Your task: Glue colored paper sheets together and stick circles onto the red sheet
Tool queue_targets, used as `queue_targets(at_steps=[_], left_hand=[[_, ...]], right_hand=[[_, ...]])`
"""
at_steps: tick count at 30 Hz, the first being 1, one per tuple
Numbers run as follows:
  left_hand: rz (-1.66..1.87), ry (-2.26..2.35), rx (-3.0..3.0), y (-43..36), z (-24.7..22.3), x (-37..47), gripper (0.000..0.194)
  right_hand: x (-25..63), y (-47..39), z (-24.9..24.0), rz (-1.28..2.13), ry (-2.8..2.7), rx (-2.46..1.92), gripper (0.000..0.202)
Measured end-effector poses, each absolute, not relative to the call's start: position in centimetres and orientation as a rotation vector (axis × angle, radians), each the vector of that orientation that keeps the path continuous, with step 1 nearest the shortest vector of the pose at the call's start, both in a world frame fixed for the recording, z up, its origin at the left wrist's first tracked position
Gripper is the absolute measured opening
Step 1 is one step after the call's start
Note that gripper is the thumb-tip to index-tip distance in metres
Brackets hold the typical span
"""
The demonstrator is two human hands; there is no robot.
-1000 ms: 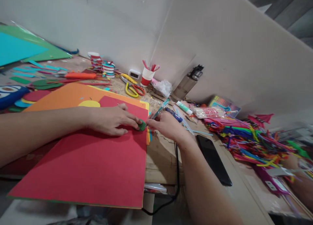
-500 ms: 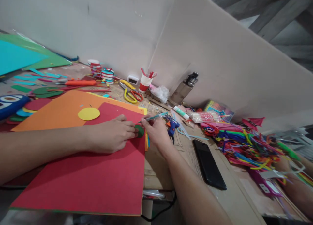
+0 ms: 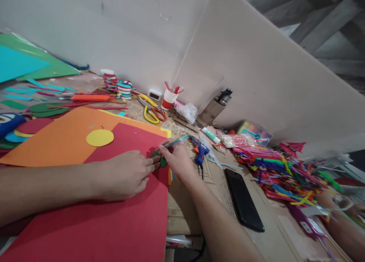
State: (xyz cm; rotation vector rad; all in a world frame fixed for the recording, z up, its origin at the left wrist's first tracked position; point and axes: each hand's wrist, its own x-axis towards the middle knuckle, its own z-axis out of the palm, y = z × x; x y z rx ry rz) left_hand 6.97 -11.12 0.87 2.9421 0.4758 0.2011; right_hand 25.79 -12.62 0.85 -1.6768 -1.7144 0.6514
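Observation:
Large red sheets (image 3: 114,224) lie over an orange sheet (image 3: 57,133). Near the red sheet's right edge is a small round green piece (image 3: 162,162). My left hand (image 3: 128,174) lies on the red sheet, its fingers stretched out with the tips on the green piece. A thin pen-like tool (image 3: 179,139) with a light blue end is pinched in my right hand (image 3: 178,159), its tip at the green piece's upper edge. A yellow oval (image 3: 99,138) rests on the orange and red sheets, left of my hands.
A blue glue gun (image 3: 201,154) and a black phone (image 3: 244,199) lie to the right, with colourful pipe cleaners (image 3: 282,174) beyond. Behind are yellow-handled scissors (image 3: 151,112), a cup (image 3: 169,98) and a bottle (image 3: 213,108). Another person's arm (image 3: 342,231) shows at the far right.
My left hand has shifted slightly down on the red sheet, and its fingers now press on the green piece from the lower left. The tool tip has moved to the left along the green piece's upper edge.

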Motion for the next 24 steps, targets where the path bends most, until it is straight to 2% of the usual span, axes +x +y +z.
queue_targets(at_steps=[5,11,17,24], left_hand=[[0.164,0.492,2.926,-10.79,0.72,6.87,0.045],[0.142,0.467,2.980,-10.68,0.56,7.00,0.038],[0.114,0.482,2.963,-10.77,1.13,7.04,0.045],[0.104,0.497,2.963,-10.89,1.30,7.03,0.043]], right_hand=[[25.51,-12.61,0.96,0.662,-1.759,-1.702,0.016],[25.40,-12.49,0.98,0.646,-1.765,-1.706,0.015],[25.55,-12.47,1.16,0.619,-1.769,-1.730,0.015],[25.78,-12.41,1.25,0.552,-1.768,-1.753,0.016]])
